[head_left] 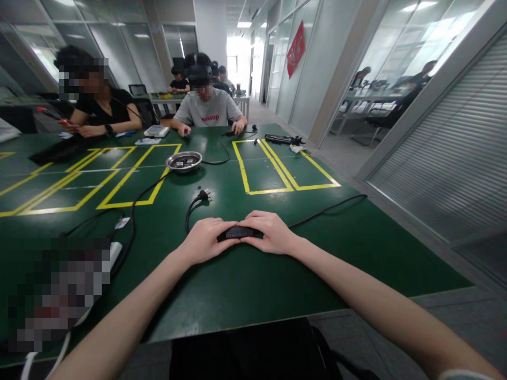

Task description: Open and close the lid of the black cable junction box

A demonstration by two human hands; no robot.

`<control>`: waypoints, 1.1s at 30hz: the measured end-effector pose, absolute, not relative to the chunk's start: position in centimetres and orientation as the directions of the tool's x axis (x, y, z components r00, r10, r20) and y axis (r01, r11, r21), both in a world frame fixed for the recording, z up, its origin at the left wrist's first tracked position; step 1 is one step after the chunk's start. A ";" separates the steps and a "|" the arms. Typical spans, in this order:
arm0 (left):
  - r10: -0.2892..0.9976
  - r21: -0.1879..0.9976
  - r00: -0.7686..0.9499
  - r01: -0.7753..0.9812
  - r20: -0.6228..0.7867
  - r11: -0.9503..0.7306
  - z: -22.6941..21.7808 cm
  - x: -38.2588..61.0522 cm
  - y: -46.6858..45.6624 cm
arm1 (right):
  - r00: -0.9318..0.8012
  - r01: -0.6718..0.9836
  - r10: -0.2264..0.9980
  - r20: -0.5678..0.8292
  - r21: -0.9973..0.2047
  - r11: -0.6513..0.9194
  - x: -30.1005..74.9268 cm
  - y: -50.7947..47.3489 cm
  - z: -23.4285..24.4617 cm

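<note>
A long table with a dark green top (380, 237) was set before the camera. On its far side, a person in a grey T-shirt with red lettering (208, 108) was seated, and a person in a black top (109, 111) was placed farther left. Long rectangles of yellow tape (317, 186) were marked out on the table's surface. At the near left, a pixelated object with a white edge (63, 295) could not be made out.

The left hand (208, 240) and the right hand (269, 232) were brought together near the table's middle, fingertips nearly meeting. Beyond them, a slim black folded stand (283, 139) was laid near the far edge, and a round, shiny metal bowl (186, 169) was set to its left. An oblong black plastic block (240, 232) was gripped at its two ends by both hands, between thumbs and fingers; whether it was rested on the table could not be told. A thin black cable (317, 214) was stretched rightward from behind the right hand. A black plug with metal prongs (203, 195) was left just beyond the left hand, its cord run back towards that hand. Small metallic pieces (182, 164) were held in the bowl.
</note>
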State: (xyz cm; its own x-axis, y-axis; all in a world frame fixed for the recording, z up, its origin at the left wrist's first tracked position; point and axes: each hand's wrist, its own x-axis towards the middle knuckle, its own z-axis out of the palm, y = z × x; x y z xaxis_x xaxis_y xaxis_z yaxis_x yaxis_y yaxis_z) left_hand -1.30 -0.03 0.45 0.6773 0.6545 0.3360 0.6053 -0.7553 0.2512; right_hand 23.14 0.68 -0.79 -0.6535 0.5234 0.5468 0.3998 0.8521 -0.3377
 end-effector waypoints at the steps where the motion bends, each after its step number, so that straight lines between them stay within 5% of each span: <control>1: 0.651 0.243 0.682 0.605 0.333 -0.758 0.4 -1.3 0.0 | -0.641 0.395 0.523 0.562 -0.342 0.852 23.1 0.7 -0.7; 6: 0.676 0.264 0.671 0.623 0.304 -0.736 0.6 -1.1 -0.2 | -0.633 0.368 0.485 0.604 -0.317 0.874 23.0 0.6 -0.1; 14: 0.833 0.534 0.544 0.675 0.104 -0.508 1.5 -0.3 -0.6 | -0.752 0.329 0.208 0.626 0.083 0.940 23.2 0.0 -0.4; 20: 0.860 0.714 0.508 0.586 0.043 -0.382 1.3 -0.5 -0.2 | -0.746 0.360 0.257 0.614 0.048 0.932 23.3 0.5 -0.7; 23: 0.861 0.632 0.466 0.609 0.205 -0.479 0.7 -0.5 -0.3 | -0.722 0.457 0.431 0.541 -0.094 0.884 23.2 0.9 -0.7; 27: 0.741 0.369 0.548 0.644 0.388 -0.670 0.4 -0.4 -0.4 | -0.679 0.518 0.612 0.406 -0.326 0.791 23.3 1.0 -0.8; 33: 0.693 0.290 0.606 0.633 0.391 -0.718 0.4 -0.5 -0.3 | -0.705 0.478 0.571 0.421 -0.313 0.821 23.6 1.0 -0.9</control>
